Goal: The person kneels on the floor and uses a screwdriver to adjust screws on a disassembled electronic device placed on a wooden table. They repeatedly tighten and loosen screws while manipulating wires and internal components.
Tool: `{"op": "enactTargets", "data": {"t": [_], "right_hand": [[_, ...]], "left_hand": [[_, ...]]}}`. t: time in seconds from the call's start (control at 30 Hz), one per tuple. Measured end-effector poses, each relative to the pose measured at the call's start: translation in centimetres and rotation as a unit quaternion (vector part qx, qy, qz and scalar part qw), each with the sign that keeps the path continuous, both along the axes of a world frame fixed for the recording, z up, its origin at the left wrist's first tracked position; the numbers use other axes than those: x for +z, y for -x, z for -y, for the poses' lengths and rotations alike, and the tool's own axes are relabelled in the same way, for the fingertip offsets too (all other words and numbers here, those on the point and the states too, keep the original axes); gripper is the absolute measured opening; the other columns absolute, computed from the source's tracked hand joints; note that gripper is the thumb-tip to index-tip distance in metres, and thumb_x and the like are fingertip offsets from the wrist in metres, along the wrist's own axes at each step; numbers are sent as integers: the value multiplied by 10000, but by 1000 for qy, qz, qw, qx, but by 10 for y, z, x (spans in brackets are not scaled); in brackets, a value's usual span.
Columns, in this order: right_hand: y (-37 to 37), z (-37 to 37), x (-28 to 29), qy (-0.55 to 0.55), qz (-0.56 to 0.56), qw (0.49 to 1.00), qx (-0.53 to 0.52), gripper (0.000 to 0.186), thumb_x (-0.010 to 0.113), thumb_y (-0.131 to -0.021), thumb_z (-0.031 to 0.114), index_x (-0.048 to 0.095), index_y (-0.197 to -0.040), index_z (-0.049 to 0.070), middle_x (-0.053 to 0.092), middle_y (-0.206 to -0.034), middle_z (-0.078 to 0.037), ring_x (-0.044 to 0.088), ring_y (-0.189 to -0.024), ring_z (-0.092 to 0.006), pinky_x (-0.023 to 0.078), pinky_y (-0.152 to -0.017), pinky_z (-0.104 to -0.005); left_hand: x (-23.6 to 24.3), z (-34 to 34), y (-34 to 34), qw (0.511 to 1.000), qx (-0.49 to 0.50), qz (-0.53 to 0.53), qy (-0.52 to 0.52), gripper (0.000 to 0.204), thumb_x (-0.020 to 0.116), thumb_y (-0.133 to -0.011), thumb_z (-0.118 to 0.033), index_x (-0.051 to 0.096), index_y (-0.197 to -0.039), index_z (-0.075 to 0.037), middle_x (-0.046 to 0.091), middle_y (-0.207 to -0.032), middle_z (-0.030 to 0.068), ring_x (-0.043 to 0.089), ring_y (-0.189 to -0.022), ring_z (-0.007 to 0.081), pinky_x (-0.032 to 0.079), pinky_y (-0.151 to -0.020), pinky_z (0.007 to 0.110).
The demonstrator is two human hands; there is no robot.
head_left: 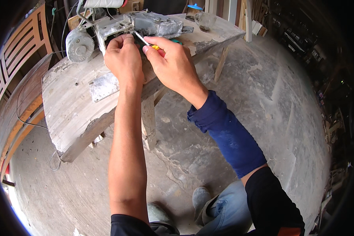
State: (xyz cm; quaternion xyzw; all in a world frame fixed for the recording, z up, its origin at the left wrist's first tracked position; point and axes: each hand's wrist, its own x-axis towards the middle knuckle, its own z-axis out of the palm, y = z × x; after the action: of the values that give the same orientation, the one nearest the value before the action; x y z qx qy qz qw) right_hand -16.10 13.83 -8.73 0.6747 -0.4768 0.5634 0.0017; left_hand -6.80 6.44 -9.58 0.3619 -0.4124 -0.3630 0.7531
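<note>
A worn, dusty grey metal machine [157, 25] lies at the far side of the wooden table. My left hand [124, 59] is at its near side, fingertips pinched together against the opened part of the body. Whatever those fingers grip is hidden. Close by on the right, my right hand [173, 63] is closed around a screwdriver [156, 47] with a yellow and red handle. The tool's pale shaft slants up and left toward the machine beside my left fingers. A round grey motor [80, 46] sits left of the machine body.
The worn wooden table [67, 106] carries a flat metal plate [104, 87], a glass mug [205, 21] and a blue-lidded jar [193, 11]. White thread [104, 3] stands behind the machine. A wooden bench [23, 98] flanks the left side; a thin cable hangs there.
</note>
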Motion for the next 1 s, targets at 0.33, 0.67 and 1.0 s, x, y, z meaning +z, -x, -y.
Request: {"op": "enactTargets", "data": {"t": [0.33, 0.67, 1.0], "right_hand": [[-2, 2, -4, 33, -11, 999, -5, 265, 644, -881, 141, 685, -1064, -46, 699, -881, -244, 698, -786, -373, 551, -694, -412], [-14, 4, 3, 50, -15, 998, -46, 230, 634, -873, 140, 678, -998, -47, 682, -803, -241, 685, -773, -404, 537, -672, -442], [0, 2, 29, -185, 209, 953, 115, 248, 634, -912, 164, 716, -1020, -43, 678, -707, -80, 628, -565, -156, 480, -470, -297]], "left_hand": [[-4, 0, 5, 998, -35, -55, 8, 163, 673, -883, -118, 697, -842, 37, 668, -716, 66, 570, -633, 121, 474, -603, 286], [0, -5, 5, 999, -22, -39, 3, 171, 671, -888, -122, 692, -851, 43, 677, -740, 77, 568, -657, 119, 482, -622, 295], [6, -13, 7, 996, -40, -82, -9, 118, 672, -882, -71, 677, -862, 45, 654, -726, 64, 565, -639, 118, 458, -589, 275]]}}
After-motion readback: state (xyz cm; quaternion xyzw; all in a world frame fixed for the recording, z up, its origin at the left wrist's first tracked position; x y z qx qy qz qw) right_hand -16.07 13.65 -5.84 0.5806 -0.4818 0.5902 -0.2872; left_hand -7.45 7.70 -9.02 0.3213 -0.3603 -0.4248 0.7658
